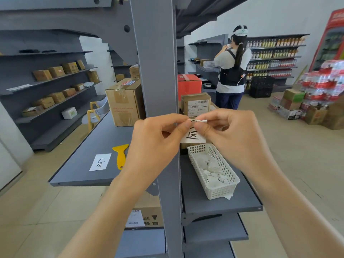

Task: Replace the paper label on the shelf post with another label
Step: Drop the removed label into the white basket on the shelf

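A grey upright shelf post [158, 71] rises through the middle of the view. In front of it, a little to its right, both hands pinch the top edge of a white paper label [193, 137] with black handwriting; its top is folded or curled between the fingertips. My left hand [156, 142] grips the left part of that edge, my right hand [234, 135] the right part. A second white label [100, 162] with handwriting lies flat on the grey shelf [87, 144] at the left. Beside it lies a yellow plastic scraper [120, 154].
A white perforated basket [214, 168] with crumpled paper labels sits on the right shelf. Cardboard boxes [123, 103] stand behind the post. A person [232, 67] stands at shelves further back. Drink packs are stacked at the right, over open tiled floor.
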### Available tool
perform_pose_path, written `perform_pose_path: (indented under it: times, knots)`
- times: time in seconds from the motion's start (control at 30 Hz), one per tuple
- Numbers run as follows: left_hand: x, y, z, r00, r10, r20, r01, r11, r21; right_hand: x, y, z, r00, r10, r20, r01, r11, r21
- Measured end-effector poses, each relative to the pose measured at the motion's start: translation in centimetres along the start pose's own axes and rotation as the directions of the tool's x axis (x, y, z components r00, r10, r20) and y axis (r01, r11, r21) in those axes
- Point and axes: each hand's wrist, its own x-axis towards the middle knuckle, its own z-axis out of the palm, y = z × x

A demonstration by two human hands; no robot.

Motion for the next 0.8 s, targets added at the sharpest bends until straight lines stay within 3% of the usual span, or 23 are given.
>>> perform_pose_path:
  times: [0.1, 0.2, 0.27, 0.33, 0.5, 0.63, 0.8]
  knots:
    - [0.2, 0.5, 1.2, 0.998, 0.035, -0.052, -0.036, 0.999, -0.022, -0.1, 0.4, -0.9, 0.998, 0.04, -0.054, -0.038, 0.999, 0.034]
    - [0.2, 1.3, 2.9, 0.998, -0.045, -0.04, 0.041, 0.994, -0.102, -0.2, 1.0, -1.6, 0.996, 0.025, -0.091, -0.023, 1.0, 0.019]
    - [0.2, 1.6, 3.7, 0.991, -0.132, 0.031, 0.136, 0.959, -0.247, -0.3, 1.2, -2.2, 0.995, 0.02, -0.101, -0.016, 0.999, 0.038]
    - [0.4, 1.6, 4.5, 0.984, -0.129, 0.123, 0.165, 0.923, -0.349, -0.2, 1.5, -3.2, 0.995, 0.013, -0.104, -0.009, 0.999, 0.037]
    - [0.4, 0.9, 6.3, 0.991, 0.046, 0.125, -0.036, 0.996, -0.078, -0.1, 3.2, -5.4, 0.992, 0.104, 0.077, -0.101, 0.993, -0.054]
    - [0.6, -0.4, 8.1, 0.995, 0.056, 0.083, -0.058, 0.998, 0.033, -0.6, 4.7, -6.2, 0.96, 0.191, 0.203, -0.144, 0.964, -0.224]
    - [0.6, -1.1, 10.2, 0.992, 0.12, 0.038, -0.124, 0.983, 0.139, -0.5, 6.6, -5.9, 0.999, 0.039, -0.017, -0.042, 0.888, -0.459]
